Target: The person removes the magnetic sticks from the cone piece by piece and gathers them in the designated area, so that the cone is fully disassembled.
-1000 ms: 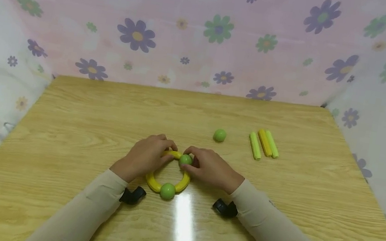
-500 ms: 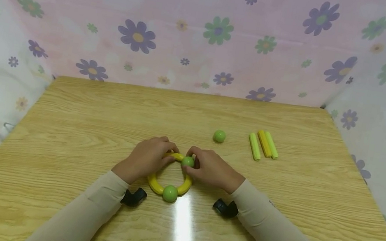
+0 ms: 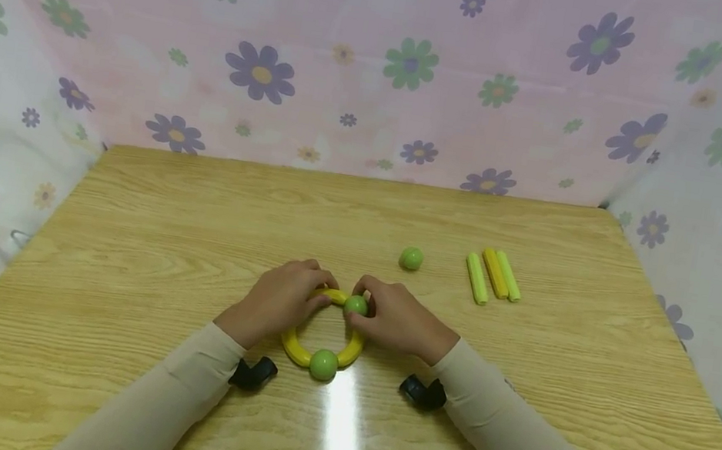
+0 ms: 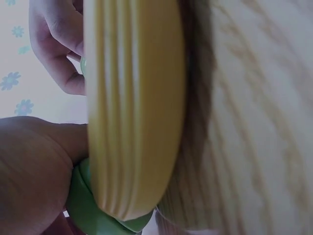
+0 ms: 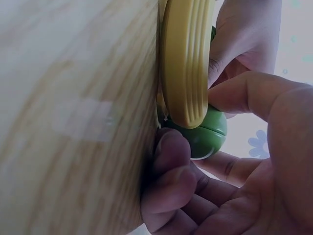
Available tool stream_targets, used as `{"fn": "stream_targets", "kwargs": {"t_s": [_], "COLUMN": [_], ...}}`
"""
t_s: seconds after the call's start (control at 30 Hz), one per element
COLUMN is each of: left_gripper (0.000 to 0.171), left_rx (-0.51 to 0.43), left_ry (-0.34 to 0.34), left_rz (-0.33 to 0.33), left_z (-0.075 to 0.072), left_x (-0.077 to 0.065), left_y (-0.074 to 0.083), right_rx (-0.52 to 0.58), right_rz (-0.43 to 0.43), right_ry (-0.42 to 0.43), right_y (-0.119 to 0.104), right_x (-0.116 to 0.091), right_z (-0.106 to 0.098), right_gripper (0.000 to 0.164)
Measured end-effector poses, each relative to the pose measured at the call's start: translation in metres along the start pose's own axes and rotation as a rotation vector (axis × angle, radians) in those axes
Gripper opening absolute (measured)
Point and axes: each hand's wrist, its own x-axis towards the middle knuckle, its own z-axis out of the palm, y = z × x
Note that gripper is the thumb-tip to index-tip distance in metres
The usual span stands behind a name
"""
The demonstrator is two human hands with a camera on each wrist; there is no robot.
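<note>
A ring of yellow curved pieces (image 3: 296,351) joined by green balls lies in front of me. One green ball (image 3: 324,365) sits at the near side of the ring. At the ring's upper right, the thumb and fingers of my right hand (image 3: 399,320) pinch another green ball (image 3: 356,307). My left hand (image 3: 283,299) is at the upper left, gripping a green ball (image 4: 88,205) that it hides in the head view. Between the hands runs the far yellow curved piece (image 3: 336,297). In the right wrist view a yellow curved piece (image 5: 186,63) meets the right hand's ball.
Beyond the right hand lies a loose green ball (image 3: 411,258). Farther right are two lime sticks, one of them (image 3: 477,279) slightly apart, and a darker yellow stick (image 3: 495,274). The wooden table (image 3: 195,208) ends at flower-patterned cloth (image 3: 354,84) on the back and sides.
The ring has slid slightly to the right with both hands still on it. The loose ball and the sticks keep their places on the table.
</note>
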Motion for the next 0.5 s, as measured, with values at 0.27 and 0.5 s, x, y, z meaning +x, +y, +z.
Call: {"fn": "stream_targets", "kwargs": {"t_s": [0.27,0.5], "left_gripper": [0.021,0.023], "left_rx": [0.004,0.037], "left_ry": [0.019,0.043], "left_rz": [-0.012,-0.022], "left_z": [0.0004,-0.0002], "left_x": [-0.0020,0.0004], "left_y": [-0.0058,-0.0076], "right_rx": [0.000,-0.024], "right_rz": [0.007,0.028], "right_ry": [0.003,0.002], "right_y": [0.0010,0.0038], "right_x": [0.0015,0.0019], "right_z": [0.0001,-0.0017], "right_gripper": [0.020,0.021]}}
